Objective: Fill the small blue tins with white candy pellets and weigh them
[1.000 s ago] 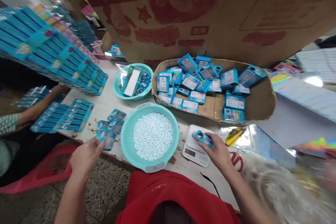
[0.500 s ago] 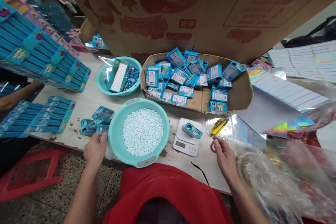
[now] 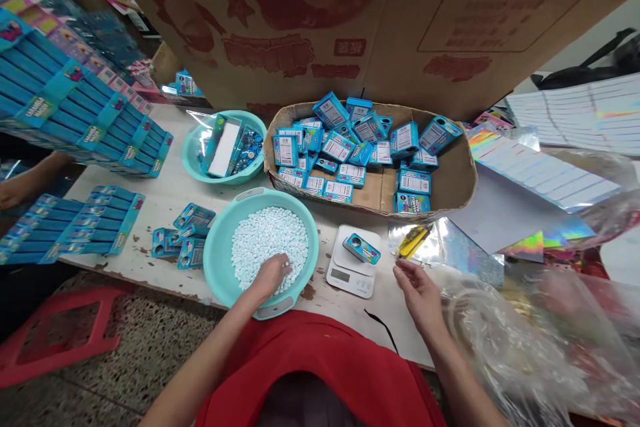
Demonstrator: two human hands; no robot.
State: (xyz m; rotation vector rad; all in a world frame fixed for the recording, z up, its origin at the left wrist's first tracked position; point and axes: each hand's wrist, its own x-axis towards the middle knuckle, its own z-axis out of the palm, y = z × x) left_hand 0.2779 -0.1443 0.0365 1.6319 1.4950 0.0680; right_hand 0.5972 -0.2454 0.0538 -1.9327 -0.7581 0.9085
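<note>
My left hand (image 3: 273, 275) reaches into the teal basin (image 3: 216, 267), its fingers closed among the small white pellets (image 3: 270, 233); whatever they pinch is too small to make out. To the right, a blue tin (image 3: 362, 248) lies tilted on the white scale (image 3: 352, 279). Beyond the scale my right hand (image 3: 415, 287) rests by the table, fingers apart and nothing in it, just below a yellow cutter (image 3: 414, 241). Several blue tins (image 3: 191, 252) lie left of the basin.
A cardboard tray (image 3: 453, 180) of blue tins stands behind. A second teal basin (image 3: 189, 153) is at back left, near stacked blue packs (image 3: 65, 103). Clear plastic bags (image 3: 505, 340) lie at right. Another person's arm (image 3: 35, 180) shows at far left.
My left hand has moved right, from the tins beside the basin into the white pellets. My right hand remains near the cutter, and the view has shifted slightly.
</note>
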